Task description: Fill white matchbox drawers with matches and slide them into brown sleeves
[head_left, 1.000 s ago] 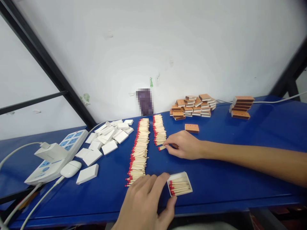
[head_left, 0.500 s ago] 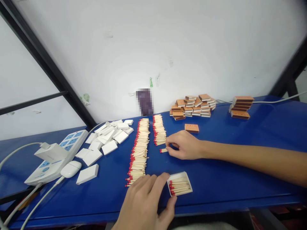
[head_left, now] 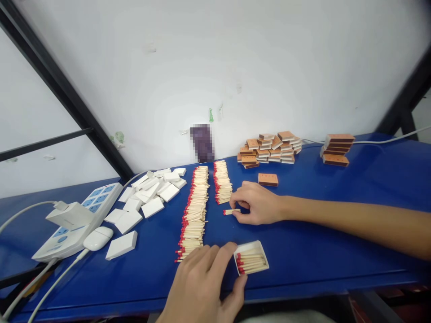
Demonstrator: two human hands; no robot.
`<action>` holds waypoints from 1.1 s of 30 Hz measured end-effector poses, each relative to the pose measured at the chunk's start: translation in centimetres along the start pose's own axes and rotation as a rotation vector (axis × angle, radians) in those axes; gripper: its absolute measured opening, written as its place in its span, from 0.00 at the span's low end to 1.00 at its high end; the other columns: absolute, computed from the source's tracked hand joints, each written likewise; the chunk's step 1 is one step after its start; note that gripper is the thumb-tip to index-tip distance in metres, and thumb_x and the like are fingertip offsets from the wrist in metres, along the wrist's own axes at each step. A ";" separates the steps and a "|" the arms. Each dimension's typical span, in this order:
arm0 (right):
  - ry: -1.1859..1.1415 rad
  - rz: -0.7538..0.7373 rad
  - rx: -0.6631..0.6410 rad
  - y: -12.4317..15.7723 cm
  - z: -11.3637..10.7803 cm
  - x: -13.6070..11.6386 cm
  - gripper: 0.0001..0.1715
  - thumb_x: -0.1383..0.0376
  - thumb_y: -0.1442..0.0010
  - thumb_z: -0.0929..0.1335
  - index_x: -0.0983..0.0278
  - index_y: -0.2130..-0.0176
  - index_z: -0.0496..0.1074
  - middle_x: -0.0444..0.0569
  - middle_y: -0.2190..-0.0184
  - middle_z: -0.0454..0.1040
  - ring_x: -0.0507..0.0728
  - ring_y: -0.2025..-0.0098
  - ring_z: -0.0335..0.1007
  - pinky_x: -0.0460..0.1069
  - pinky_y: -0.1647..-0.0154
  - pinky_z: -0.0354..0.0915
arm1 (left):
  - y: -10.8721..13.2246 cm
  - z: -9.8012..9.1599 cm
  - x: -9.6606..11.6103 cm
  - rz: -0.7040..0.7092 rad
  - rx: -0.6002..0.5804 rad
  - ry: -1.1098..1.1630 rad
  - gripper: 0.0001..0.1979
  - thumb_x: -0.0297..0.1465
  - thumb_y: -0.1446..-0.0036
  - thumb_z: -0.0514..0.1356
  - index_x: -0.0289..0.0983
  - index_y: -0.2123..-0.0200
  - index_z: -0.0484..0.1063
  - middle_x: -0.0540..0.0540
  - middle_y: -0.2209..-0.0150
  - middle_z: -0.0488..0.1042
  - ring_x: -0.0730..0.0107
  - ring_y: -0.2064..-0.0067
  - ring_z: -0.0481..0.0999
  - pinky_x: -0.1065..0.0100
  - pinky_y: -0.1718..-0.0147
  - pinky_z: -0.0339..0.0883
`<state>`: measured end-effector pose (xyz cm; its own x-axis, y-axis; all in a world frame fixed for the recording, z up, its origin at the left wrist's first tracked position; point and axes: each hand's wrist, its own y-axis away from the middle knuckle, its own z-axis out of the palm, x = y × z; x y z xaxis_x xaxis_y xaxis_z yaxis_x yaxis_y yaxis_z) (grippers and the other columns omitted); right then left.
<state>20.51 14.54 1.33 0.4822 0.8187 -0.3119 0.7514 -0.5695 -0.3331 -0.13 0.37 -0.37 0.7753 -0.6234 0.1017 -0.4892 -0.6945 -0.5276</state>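
Note:
My left hand (head_left: 205, 280) has its thumb and forefinger at the two left corners of a small white matchbox tray (head_left: 263, 249), holding it on the blue table. Several red-headed matches (head_left: 251, 263) lie side by side in that tray. Farther up, my right hand (head_left: 254, 204) pinches a few matches (head_left: 227, 212), whose red heads stick out to the left of the fingertips. Just beyond the right hand is a short row of matches (head_left: 222, 181). A longer row of matches (head_left: 197, 206) runs down beside it, its near end partly behind my left hand.
A heap of white trays (head_left: 148, 193) lies to the left, near a power strip (head_left: 81, 224) with a plugged-in charger and cables. Orange matchbox covers (head_left: 269, 150) are piled against the wall, with one cover (head_left: 268, 179) in front and a stack (head_left: 336, 148) farther right.
The view has shifted very slightly. My right fingers have closed more plainly on the few matches; my left hand and the tray stay where they were.

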 end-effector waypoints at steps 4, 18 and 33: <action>-0.010 -0.015 -0.006 0.1 0.1 0.1 0.06 0.63 0.44 0.69 0.64 0.71 0.71 0.39 0.80 0.67 0.49 0.76 0.58 0.48 0.63 0.53 | 0.2 -0.1 0.0 0.002 -0.005 -0.001 0.17 0.32 0.41 0.59 0.39 0.49 0.66 0.47 0.68 0.76 0.62 0.67 0.78 0.65 0.73 0.73; 0.035 -0.006 0.014 0.1 0.1 0.1 0.15 0.64 0.37 0.64 0.64 0.54 0.77 0.47 0.65 0.79 0.53 0.69 0.70 0.51 0.61 0.55 | -0.1 -0.1 0.0 0.002 0.009 0.006 0.16 0.32 0.41 0.59 0.39 0.49 0.66 0.47 0.69 0.75 0.62 0.69 0.78 0.65 0.74 0.73; 0.023 0.005 -0.012 0.0 0.1 0.1 0.17 0.65 0.37 0.64 0.63 0.53 0.77 0.47 0.63 0.80 0.54 0.69 0.71 0.51 0.60 0.56 | -0.1 -0.2 0.0 0.000 -0.007 0.003 0.17 0.32 0.41 0.59 0.39 0.49 0.66 0.47 0.69 0.75 0.61 0.68 0.78 0.63 0.72 0.74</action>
<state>20.53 14.59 1.25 0.4963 0.8173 -0.2930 0.7543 -0.5729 -0.3206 -0.09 0.37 -0.17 0.7742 -0.6242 0.1047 -0.4915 -0.6972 -0.5219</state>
